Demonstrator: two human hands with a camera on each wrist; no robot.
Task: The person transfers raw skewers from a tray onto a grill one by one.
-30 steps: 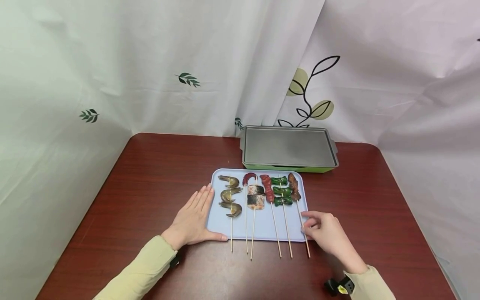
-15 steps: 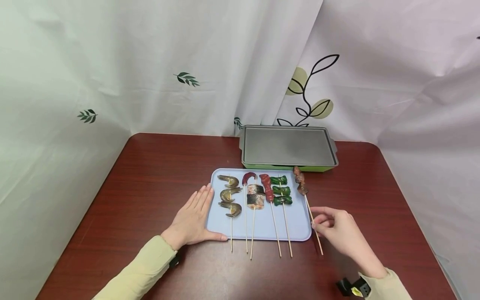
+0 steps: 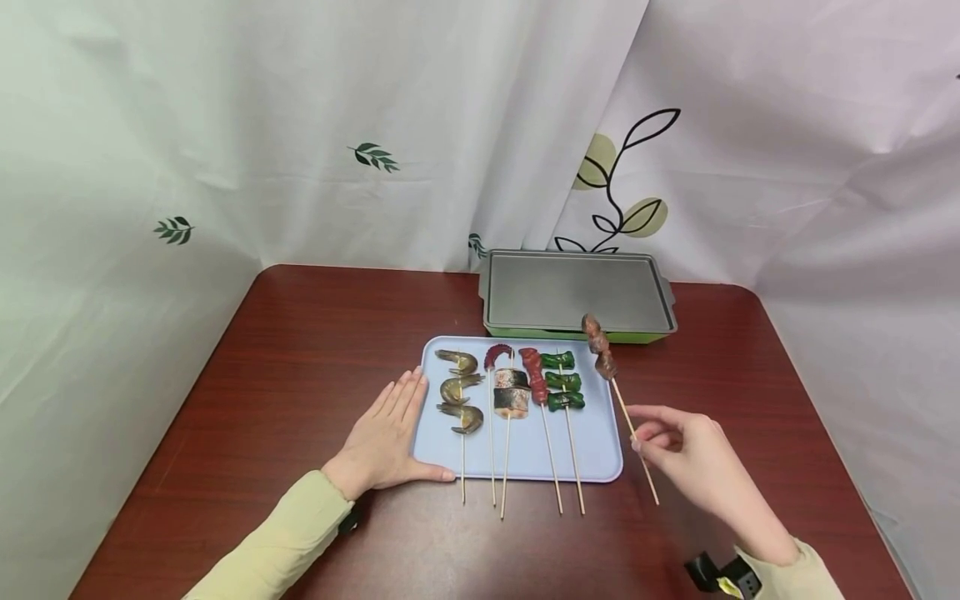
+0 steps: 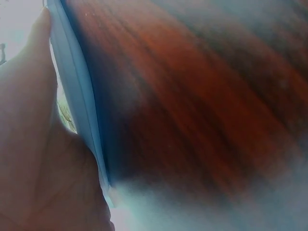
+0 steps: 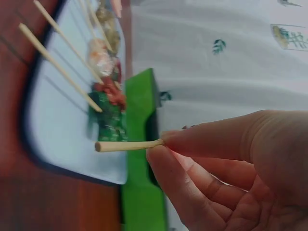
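Observation:
My right hand (image 3: 693, 454) pinches the stick of a brown meat skewer (image 3: 600, 346) between thumb and fingers, holding it off the right side of the light blue tray (image 3: 468, 462). In the right wrist view the stick's end (image 5: 120, 146) juts out past the fingertips. My left hand (image 3: 386, 433) lies with straight fingers along the tray's left edge, thumb at the front left corner. On the tray lie a shrimp skewer (image 3: 461, 392), a dark red tentacle skewer (image 3: 492, 358), a fish skewer (image 3: 512, 400), a red meat skewer (image 3: 535, 375) and a green pepper skewer (image 3: 564, 383).
Behind the tray stands a grill pan (image 3: 577, 292) with a flat grey top and a green base (image 5: 139, 192). Both rest on a reddish-brown wooden table (image 3: 330, 333). A white curtain (image 3: 300, 125) with leaf prints hangs behind the table.
My right hand has lifted the brown meat skewer off the tray and carried it to the right, its meat end now before the grill pan's front edge. My left hand has stayed put.

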